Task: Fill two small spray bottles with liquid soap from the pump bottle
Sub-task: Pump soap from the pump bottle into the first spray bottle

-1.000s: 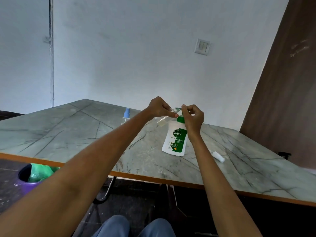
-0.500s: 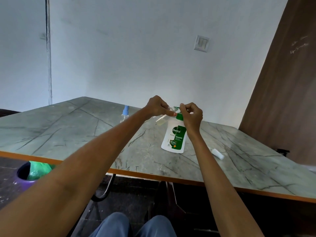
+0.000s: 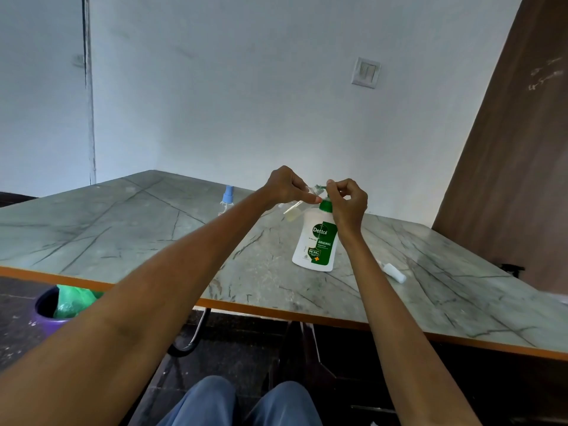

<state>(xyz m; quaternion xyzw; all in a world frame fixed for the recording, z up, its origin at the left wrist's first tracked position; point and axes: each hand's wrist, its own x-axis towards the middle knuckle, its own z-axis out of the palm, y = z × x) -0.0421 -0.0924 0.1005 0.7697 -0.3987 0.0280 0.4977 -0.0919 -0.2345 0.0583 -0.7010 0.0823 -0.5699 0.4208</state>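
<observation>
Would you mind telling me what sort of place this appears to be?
Probably a plain indoor room, perhaps an office or workroom: a bare white wall with a light switch, a large marble-patterned table with an orange edge, and a lined purple bin on the floor.

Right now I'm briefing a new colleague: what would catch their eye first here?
Both hands meet mid-table above the white and green pump bottle: the left hand holds a small clear bottle tilted at the nozzle, the right hand curls over the pump. A blue-capped spray bottle stands behind, to the left.
</observation>
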